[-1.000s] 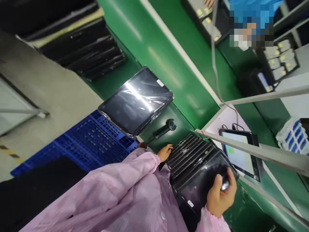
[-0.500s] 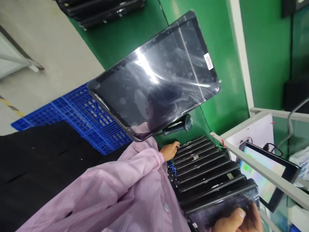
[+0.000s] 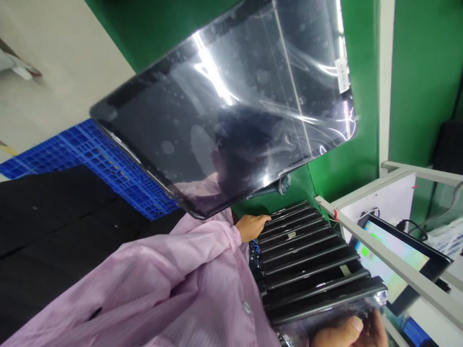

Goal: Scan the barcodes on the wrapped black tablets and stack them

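Black flat panels point(image 3: 307, 260) stand on edge, packed in a row. My left hand point(image 3: 252, 227) is at the far end of this row, its fingers closed over the edge of the end panels. At the near end my right hand point(image 3: 343, 333), cut off by the frame's bottom, grips the nearest panel point(image 3: 318, 315), which has a shiny clear film. Above the row, a large glossy black screen point(image 3: 231, 115) with a white label point(image 3: 342, 74) tilts across the view; what supports it is hidden. A dark handheld scanner point(image 3: 284, 184) is partly covered by that screen.
On the right stand a white metal frame point(image 3: 385, 96) and a lit monitor point(image 3: 394, 255) with cables. A green surface point(image 3: 361, 159) lies behind. To the left are a blue plastic pallet point(image 3: 119, 168) and a large black covering point(image 3: 65, 212).
The large screen looks bigger and extends further up and left, covering more of the scanner. My view has shifted slightly. Both hands keep their places at the row's ends.
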`<state>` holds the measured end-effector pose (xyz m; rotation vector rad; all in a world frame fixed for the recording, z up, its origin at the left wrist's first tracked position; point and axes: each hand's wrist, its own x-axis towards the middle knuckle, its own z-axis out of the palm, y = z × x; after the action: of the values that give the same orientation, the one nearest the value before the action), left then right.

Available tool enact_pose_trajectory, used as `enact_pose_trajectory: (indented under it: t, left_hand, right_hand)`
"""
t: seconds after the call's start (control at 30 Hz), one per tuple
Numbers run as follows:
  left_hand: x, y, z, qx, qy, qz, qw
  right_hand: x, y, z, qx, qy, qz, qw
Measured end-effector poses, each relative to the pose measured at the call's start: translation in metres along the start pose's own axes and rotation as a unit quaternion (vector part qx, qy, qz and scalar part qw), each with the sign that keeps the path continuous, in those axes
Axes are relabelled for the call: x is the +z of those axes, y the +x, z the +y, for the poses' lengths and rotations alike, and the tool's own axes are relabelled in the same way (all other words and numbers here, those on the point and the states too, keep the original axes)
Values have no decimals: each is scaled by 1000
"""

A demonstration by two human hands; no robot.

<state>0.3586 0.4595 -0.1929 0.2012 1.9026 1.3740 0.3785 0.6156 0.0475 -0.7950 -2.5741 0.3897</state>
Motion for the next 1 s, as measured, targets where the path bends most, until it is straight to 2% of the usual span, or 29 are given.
enact_pose_trajectory:
  t: [0.07,0.1,0.27,0.47,0.63,0.8,1.0]
  left_hand:
    - [-5,0,4,11,-4,2,1000]
    - [-6,0,7,18,-17,9,1000]
    - [-3,-1,20,43,-92,33,994]
    - [-13,2,25,66,-33,-8,997]
    - [-16,-1,36,94,-74,13,993]
    - [-10,3,47,76,-109,13,991]
    - [-17,3,58,78,-114,11,990]
  right_hand:
    - [7,-2,-11,-13,21,54,998]
    - [9,-2,-14,-15,25,62,998]
    - [10,1,-11,-15,31,62,997]
    - [6,1,-5,-17,29,60,998]
    - [2,0,2,3,33,58,998]
    - [1,1,8,0,27,55,998]
    - [-1,-1,10,14,40,58,997]
